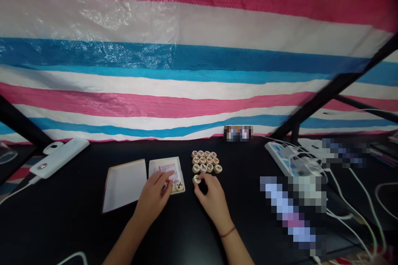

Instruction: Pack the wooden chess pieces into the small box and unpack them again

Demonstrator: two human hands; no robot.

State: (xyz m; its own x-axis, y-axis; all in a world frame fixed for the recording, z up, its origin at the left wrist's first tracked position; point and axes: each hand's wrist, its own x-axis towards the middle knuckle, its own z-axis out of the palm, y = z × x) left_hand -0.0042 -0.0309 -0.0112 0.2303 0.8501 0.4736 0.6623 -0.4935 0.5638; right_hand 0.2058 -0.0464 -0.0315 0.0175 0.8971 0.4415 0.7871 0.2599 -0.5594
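Note:
My left hand (156, 190) reaches over the shallow white box (151, 166), its fingers curled round a Chinese chess piece (163, 189) that is partly hidden. Another piece with a black character (179, 186) lies in the box's near right corner, beside a folded paper with pink lines (168, 167). To the right, my right hand (213, 194) pinches a round cream piece (197, 179) between thumb and forefinger at the table top. Just beyond it are rows of Chinese chess pieces (203, 160), red characters in the far rows and black ones in the near row.
An open box lid (126, 184) lies left of the box on the black table (186, 232). A white power bank (60, 157) is at far left. A power strip (280, 159) with white cables stands at right. Striped sheeting (186, 58) hangs behind.

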